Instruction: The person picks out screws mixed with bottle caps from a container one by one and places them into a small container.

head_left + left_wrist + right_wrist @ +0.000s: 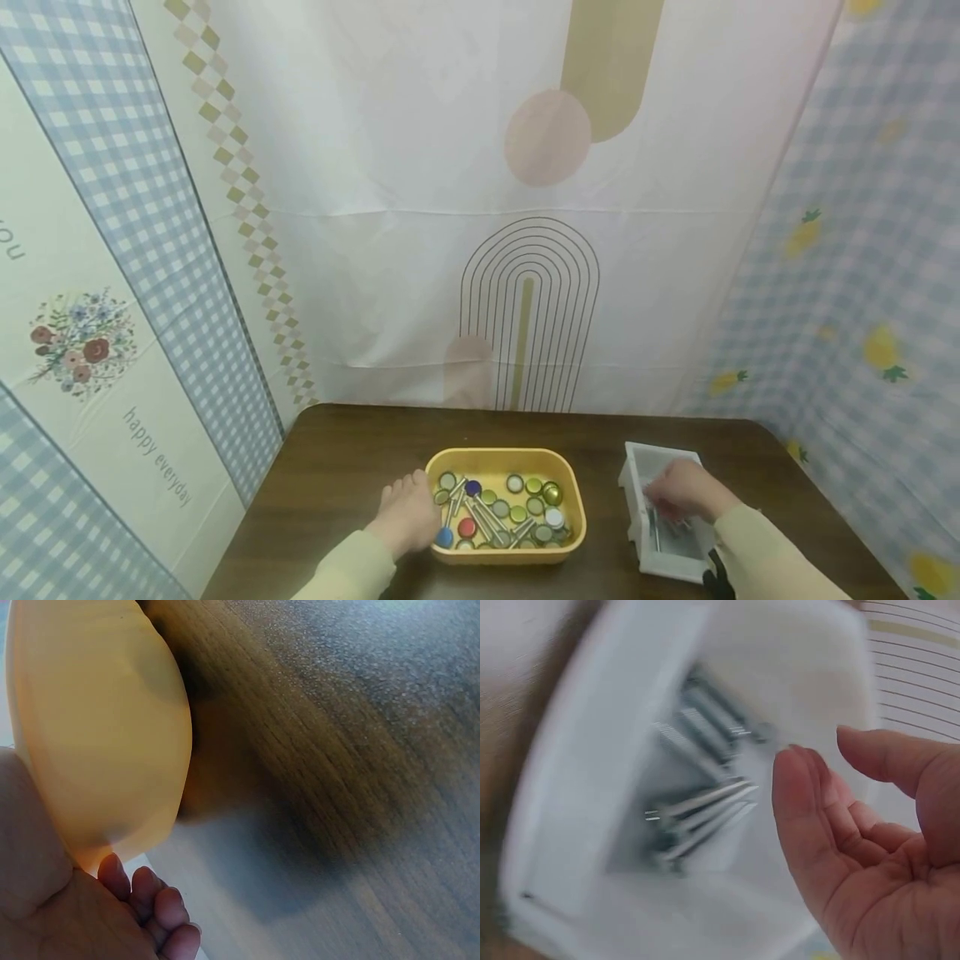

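In the head view a yellow plastic tub (504,557) holds round caps, among them a red cap (467,527) and a blue cap (444,537), mixed with long silvery nail-like pieces (487,518). My left hand (408,512) rests at the tub's left side. Its fingers, loosely bent, lie by the tub's outer wall (105,712) in the left wrist view. My right hand (684,487) is down inside a white tray (636,492). Seen from the right wrist, the thumb and fingers (799,787) stand apart with nothing between them, beside several silvery nail-like pieces (705,814), blurred.
Both containers stand on a dark brown wooden table (352,450), the tray to the right of the tub. A printed white cloth (405,292) hangs behind the table, with checked cloth (847,292) on the right side. A dark band (717,575) is at the right wrist.
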Available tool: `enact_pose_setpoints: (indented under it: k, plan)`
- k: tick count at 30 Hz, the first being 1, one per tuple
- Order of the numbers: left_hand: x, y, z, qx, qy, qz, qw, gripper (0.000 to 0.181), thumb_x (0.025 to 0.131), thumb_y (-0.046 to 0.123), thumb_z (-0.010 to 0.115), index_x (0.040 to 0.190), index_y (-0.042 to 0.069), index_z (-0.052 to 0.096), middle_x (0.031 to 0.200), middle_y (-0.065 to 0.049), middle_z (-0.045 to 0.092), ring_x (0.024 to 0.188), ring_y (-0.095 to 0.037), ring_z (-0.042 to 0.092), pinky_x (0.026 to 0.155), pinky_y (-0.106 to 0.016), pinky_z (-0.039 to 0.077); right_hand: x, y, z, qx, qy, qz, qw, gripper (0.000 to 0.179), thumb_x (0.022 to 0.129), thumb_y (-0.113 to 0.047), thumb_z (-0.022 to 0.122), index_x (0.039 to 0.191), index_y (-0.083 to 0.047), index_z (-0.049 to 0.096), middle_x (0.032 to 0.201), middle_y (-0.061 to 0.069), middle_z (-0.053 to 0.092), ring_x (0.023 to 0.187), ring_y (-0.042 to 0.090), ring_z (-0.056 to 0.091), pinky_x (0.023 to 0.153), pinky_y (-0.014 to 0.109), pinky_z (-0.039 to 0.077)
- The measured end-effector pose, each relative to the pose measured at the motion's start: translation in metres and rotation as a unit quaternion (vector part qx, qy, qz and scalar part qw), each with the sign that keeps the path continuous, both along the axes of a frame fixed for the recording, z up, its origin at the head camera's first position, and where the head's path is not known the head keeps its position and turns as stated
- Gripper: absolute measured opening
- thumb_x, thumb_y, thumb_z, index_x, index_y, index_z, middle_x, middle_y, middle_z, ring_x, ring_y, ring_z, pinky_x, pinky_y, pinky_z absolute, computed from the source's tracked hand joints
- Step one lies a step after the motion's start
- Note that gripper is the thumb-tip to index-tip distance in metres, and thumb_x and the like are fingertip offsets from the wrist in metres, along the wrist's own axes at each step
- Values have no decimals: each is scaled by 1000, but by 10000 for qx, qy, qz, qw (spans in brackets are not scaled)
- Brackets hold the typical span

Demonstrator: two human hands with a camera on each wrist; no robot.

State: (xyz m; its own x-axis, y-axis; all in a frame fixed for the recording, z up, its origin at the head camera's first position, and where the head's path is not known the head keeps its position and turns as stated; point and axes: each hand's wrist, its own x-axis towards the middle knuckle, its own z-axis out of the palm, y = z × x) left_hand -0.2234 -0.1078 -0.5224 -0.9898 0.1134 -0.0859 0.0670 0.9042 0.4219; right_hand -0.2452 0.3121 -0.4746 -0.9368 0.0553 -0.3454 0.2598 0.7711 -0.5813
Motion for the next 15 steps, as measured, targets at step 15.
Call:
enact_pose_setpoints:
  k: [15]
  plan:
    - [0,0,-2,-47,72,-1,10000,34,84,18,58,109,-4,47,89,-13,49,86,-29,47,83,-50,36,-3,-49,60,-893,367,-26,9953,23,86,-16,69,83,6,67,74,12,68,68,23,68,65,37,56]
